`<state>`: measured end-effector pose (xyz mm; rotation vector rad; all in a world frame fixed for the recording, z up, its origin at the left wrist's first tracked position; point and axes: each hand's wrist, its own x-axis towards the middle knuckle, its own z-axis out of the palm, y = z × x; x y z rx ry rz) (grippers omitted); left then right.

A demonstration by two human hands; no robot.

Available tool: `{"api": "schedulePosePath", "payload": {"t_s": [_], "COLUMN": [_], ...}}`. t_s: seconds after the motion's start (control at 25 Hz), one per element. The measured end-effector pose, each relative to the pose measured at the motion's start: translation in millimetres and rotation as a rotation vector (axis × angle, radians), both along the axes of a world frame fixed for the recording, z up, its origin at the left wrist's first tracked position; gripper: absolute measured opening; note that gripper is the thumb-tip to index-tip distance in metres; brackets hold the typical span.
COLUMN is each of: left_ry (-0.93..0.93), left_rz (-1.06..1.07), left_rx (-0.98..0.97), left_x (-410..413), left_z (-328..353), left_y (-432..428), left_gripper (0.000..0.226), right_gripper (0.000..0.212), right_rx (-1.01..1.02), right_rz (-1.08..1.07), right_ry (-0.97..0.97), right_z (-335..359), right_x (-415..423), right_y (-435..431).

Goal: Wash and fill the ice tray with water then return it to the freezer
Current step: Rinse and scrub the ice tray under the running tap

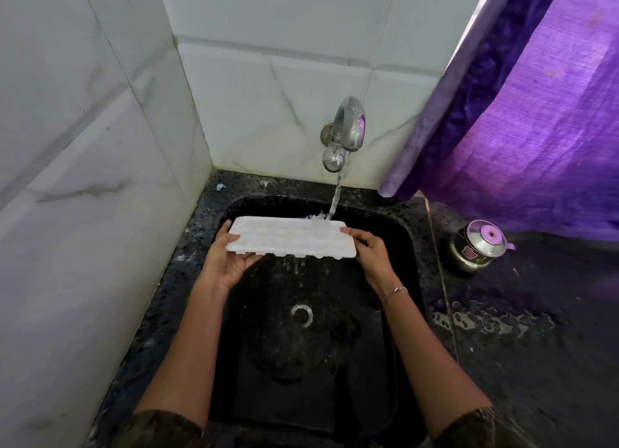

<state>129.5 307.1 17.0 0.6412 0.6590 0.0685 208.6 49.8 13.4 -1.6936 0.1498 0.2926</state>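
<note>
A white plastic ice tray [290, 237] is held level over the black sink [407, 246]. My left hand [227, 260] grips its left end, thumb on top and fingers underneath. My right hand [368, 250] grips its right end the same way. A chrome tap [348, 129] on the back wall runs, and its stream [336, 196] lands on the tray's far right edge. Water drips from under the tray into the basin.
The drain [302, 313] lies in the sink floor below the tray. White tiled walls close the left and back. A purple curtain [536, 112] hangs at right above a small steel lidded pot [477, 245] on the dark counter, with a puddle [485, 320] nearby.
</note>
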Motion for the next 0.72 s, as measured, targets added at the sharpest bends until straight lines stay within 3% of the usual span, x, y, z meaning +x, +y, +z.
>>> {"api": "schedulePosePath", "payload": {"t_s": [0.12, 0.2, 0.28, 0.48, 0.6, 0.72], "left_ry": [-0.045, 0.003, 0.047, 0.057, 0.083, 0.084], "left_rz": [-0.047, -0.084, -0.141, -0.120, -0.146, -0.150], "left_rx": [0.038, 0.033, 0.047, 0.087, 0.110, 0.101], "left_x": [-0.1, -0.2, -4.1, -16.2, -20.8, -24.4], "left_z": [2.6, 0.3, -2.9, -12.4, -15.2, -16.7], "left_y": [-9.5, -13.8, -16.2, -9.4, -16.0, -25.5], "left_gripper": [0.030, 0.023, 0.021, 0.024, 0.028, 0.037], "right_gripper": [0.019, 0.007, 0.013, 0.012, 0.043, 0.062], "right_rx": [0.173, 0.134, 0.069, -0.186, -0.199, -0.299], "right_rz": [-0.069, -0.113, -0.088, 0.189, 0.067, 0.111], "right_ry": [0.133, 0.087, 0.035, 0.002, -0.115, -0.128], "right_z": [0.9, -1.4, -1.3, 29.8, 69.9, 95.2], "right_x": [-1.1, -0.6, 1.5, 42.7, 83.6, 110.7], "right_y": [-0.1, 0.6, -1.7, 2.0, 29.2, 60.2]}}
